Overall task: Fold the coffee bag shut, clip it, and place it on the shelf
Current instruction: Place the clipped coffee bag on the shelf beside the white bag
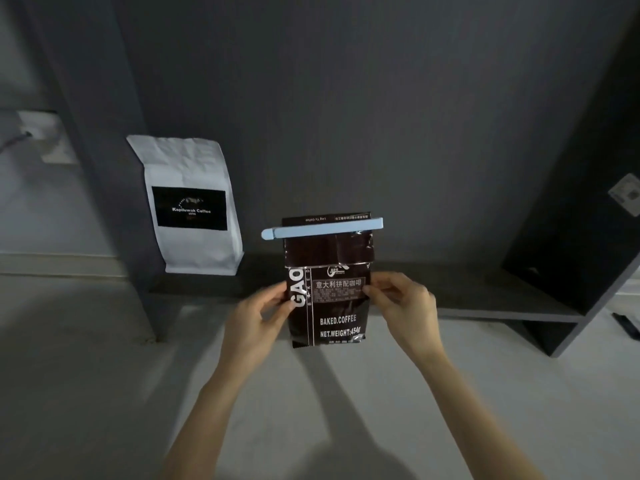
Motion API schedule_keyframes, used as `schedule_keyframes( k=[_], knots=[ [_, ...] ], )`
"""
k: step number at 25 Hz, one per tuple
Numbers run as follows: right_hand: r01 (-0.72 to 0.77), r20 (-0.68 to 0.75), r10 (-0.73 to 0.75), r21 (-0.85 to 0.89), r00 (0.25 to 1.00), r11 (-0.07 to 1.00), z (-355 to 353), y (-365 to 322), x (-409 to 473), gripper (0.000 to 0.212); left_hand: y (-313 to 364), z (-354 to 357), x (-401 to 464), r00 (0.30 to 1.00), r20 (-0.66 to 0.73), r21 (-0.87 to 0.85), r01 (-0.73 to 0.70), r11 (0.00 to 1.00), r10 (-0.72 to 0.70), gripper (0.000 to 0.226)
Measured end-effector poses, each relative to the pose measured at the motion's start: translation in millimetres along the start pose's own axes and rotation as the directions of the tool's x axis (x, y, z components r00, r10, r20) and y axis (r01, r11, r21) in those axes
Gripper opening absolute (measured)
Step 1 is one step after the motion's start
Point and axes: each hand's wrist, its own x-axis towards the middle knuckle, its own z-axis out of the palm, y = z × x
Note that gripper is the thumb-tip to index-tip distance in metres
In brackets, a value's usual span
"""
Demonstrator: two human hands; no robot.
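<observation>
While both hands pinch it at the sides, the dark brown coffee bag (330, 299) is held upright in front of the front edge of the dark grey shelf (478, 292), its lower part hanging below that edge and above the pale floor (86, 375). The left hand (258, 313) is half closed: the thumb lies on the front of the bag near the white letters, and the other fingers go behind the left edge. The right hand (401, 303) does the same on the right edge, thumb on the front near the printed label, fingers bent and partly behind the bag. Both forearms reach forward and upward from the lower edge of the view, and come closer to each other toward the bag. The top of the bag is folded over, and a light blue sealing clip (322, 228) lies across the fold, almost level; its ends stick out a little past both sides of the bag. On the shelf, toward its left end, a white coffee bag with a black label (194, 209) stands upright and leans on the back wall, well apart from the held bag. Between the white bag and the dark right side panel (581, 202) the shelf board is bare.
</observation>
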Motion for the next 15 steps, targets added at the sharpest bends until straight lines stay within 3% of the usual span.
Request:
schedule_keyframes(
  k=[5, 9, 15],
  knots=[
    [0.097, -0.014, -0.097, -0.016, 0.995, 0.995, 19.0, -33.4, 57.4, 0.015, 12.4, -25.5, 61.9, 0.985, -0.155, 0.033, -0.067, 0.997, 0.072, 0.037],
    [0.132, -0.012, -0.132, -0.025, 0.991, 0.991, 45.6, -46.7, 95.1, 0.016, 4.6, -41.3, 103.0, 0.976, -0.194, 0.062, -0.085, 0.994, 0.096, 0.035],
    [0.025, 0.008, -0.024, -0.048, 1.0, 0.999, 101.4, -20.6, 114.0, 0.015, -46.2, -23.6, 125.2, 0.963, -0.262, 0.077, 0.085, 0.993, -0.062, 0.031]
  ],
)
